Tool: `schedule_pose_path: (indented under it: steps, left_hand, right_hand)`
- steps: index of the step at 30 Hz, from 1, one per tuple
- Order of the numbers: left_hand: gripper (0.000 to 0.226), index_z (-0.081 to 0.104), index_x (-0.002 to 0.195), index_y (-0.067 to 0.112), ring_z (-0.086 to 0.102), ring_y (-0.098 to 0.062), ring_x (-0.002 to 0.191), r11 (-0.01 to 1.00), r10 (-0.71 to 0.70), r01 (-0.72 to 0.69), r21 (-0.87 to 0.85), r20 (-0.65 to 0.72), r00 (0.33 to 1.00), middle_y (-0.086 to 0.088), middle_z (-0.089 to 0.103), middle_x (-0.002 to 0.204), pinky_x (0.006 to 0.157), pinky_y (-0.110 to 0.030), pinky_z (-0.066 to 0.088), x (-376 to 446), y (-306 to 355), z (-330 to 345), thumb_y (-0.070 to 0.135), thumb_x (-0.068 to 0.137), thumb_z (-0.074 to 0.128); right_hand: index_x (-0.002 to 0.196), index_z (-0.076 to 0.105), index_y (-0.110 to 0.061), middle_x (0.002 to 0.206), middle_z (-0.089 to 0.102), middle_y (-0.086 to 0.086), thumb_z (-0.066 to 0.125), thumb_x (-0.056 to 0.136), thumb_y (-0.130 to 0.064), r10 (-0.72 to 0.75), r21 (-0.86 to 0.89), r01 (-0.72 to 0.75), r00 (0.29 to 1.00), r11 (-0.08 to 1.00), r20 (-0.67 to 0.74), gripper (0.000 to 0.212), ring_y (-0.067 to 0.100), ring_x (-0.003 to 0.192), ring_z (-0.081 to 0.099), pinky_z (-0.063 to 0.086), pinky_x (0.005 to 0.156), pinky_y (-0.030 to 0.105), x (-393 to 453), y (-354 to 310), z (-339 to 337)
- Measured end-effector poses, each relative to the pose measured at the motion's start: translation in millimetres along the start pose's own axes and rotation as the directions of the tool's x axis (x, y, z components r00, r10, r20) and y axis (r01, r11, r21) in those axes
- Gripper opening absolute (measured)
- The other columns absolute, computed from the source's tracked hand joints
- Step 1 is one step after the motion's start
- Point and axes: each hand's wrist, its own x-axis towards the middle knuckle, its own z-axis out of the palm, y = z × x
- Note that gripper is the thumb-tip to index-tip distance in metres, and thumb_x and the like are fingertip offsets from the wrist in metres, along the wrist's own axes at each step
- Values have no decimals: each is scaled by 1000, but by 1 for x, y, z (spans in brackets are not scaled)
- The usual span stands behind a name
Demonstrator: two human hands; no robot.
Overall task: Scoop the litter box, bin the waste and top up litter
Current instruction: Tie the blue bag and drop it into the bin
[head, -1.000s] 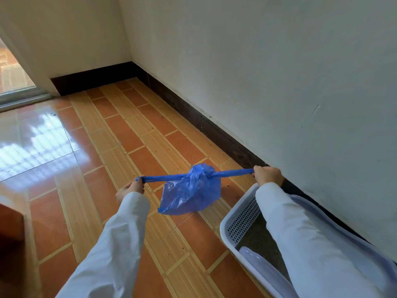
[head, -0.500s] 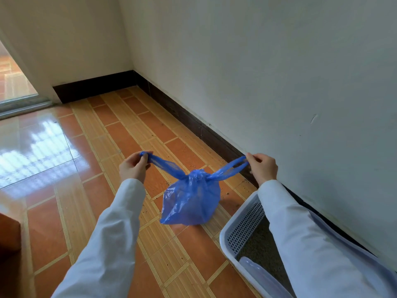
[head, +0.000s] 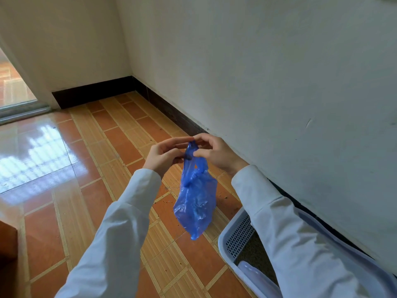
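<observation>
two hands (head: 163, 155) (head: 214, 152) pinch blue bag (head: 196, 203) handles at frame centre.
grip on handles keeps waste enclosed, clear of litter box (head: 238, 237).

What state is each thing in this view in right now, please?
blue bag: hanging in the air, neck gathered, handles held together at the top.
left hand: pinching the bag's handles.
right hand: pinching the bag's handles.
litter box: on the floor by the wall, uncovered, litter inside.
floor: glossy, dark specks scattered under the bag.
</observation>
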Motion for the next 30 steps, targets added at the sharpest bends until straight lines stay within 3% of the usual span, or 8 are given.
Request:
schedule_pose_path:
  steps: [6, 9, 12, 16, 19, 23, 26, 30]
  left_hand:
    - [33, 68, 109, 11, 72, -20, 83, 1000, 17, -15, 12, -106, 994, -5, 68, 107, 70, -29, 59, -5, 2, 8, -5, 81, 66]
    - [34, 68, 108, 13, 72, -16, 76, 977, 112, -80, 195, -156, 981, -5, 69, 100, 65, -28, 59, -5, -1, 12, 0, 77, 73]
    - [34, 67, 108, 19, 70, -15, 70, 914, 185, -106, 391, -169, 968, -5, 65, 85, 56, -26, 58, -2, -2, 12, 14, 76, 77]
    - [30, 68, 106, 27, 57, -14, 85, 754, 171, -79, 653, -80, 982, 2, 57, 97, 69, -24, 52, 4, -7, 9, 40, 79, 69]
    - [19, 69, 94, 21, 54, -10, 84, 734, 143, -83, 675, -33, 989, 4, 59, 94, 65, -14, 40, 4, -11, 7, 36, 84, 66]
    - [15, 66, 86, 14, 63, -8, 76, 782, 111, -66, 620, -35, 993, 4, 71, 86, 65, -20, 46, 6, -17, 6, 29, 88, 63]
    - [17, 63, 93, 9, 65, -1, 75, 844, 40, -48, 535, 26, 999, 8, 73, 87, 67, -17, 47, 4, -19, 11, 25, 92, 58]
    - [15, 63, 96, 7, 66, -11, 77, 853, 41, -44, 519, 17, 999, -2, 71, 86, 72, -18, 52, 5, -24, 12, 20, 90, 60]
  right_hand:
    - [114, 61, -17, 108, 65, 4, 67, 87, -19, 15, -10, -15, 1000, 1000, -8, 29, 17, 104, 60, 52, 91, 31, 0, 5, 4]
    - [114, 60, -14, 107, 67, 6, 68, 84, -10, -13, -19, 13, 1000, 1000, 15, 32, 20, 102, 63, 53, 92, 36, -2, 9, 6]
    - [116, 59, -12, 110, 66, 7, 58, 84, 4, -16, -43, 17, 999, 999, 32, 36, 20, 104, 62, 52, 94, 36, -3, 8, 4]
    - [112, 61, -12, 109, 64, 6, 49, 88, 7, -26, -29, 29, 996, 999, 88, 33, 13, 99, 60, 52, 84, 24, -7, 4, -2]
    - [104, 64, -14, 98, 66, 2, 49, 86, 7, -46, -51, 51, 995, 997, 86, 31, 9, 91, 61, 50, 78, 18, -9, 2, -6]
    - [98, 66, -11, 94, 69, 4, 54, 78, 8, -80, -113, 74, 995, 991, -51, 30, 12, 87, 65, 51, 77, 18, -9, 9, -12]
    - [97, 66, -10, 87, 66, -2, 59, 80, 3, -128, -295, 96, 987, 951, -93, 23, 2, 75, 59, 44, 68, 6, -11, 14, -17]
    - [94, 66, -6, 86, 56, -2, 61, 79, 2, -202, -477, 145, 977, 867, -70, 18, 5, 70, 51, 38, 63, 3, -9, 29, -18]
